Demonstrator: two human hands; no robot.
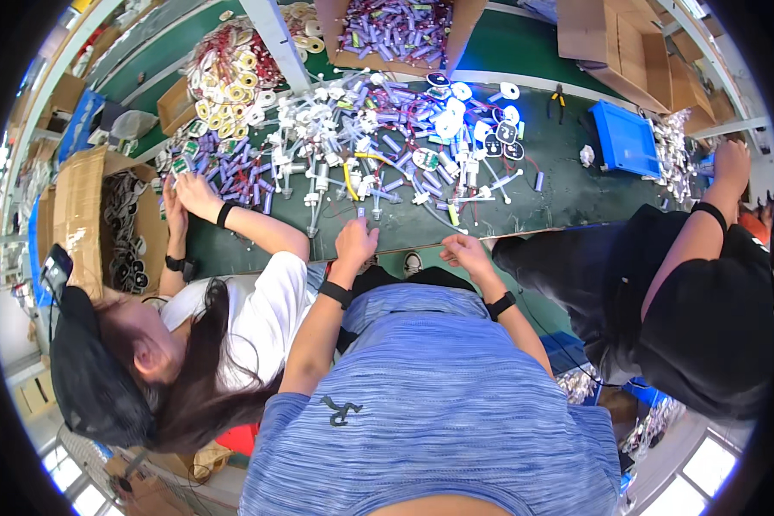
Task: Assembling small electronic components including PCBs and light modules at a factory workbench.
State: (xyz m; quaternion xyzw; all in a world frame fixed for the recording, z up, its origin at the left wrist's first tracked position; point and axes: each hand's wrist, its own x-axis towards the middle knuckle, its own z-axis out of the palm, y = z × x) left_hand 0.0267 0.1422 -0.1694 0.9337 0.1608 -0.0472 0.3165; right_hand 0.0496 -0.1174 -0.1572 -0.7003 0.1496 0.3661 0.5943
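Note:
My left hand [355, 242] is at the table's near edge, its fingers closed round a small purple cylindrical battery [361, 212] whose end sticks up. To its right my right hand [466, 254] is also at that edge, thumb and fingers pinched together. Whatever it may hold is too small to make out. Just beyond it a grey cable [439, 219] curves across the tabletop. In front of both hands lies a heap of white plastic stems [322, 176], with purple batteries [393, 144], red wires and a yellow tube [350, 179] mixed in.
A co-worker's hands [196, 196] handle a green circuit board at left, beside a cardboard box [82, 232] of white parts. Another person's arm [721, 185] reaches in at right, near a blue tray [625, 138]. Pliers [560, 101] and a box of batteries [469, 34] are farther back.

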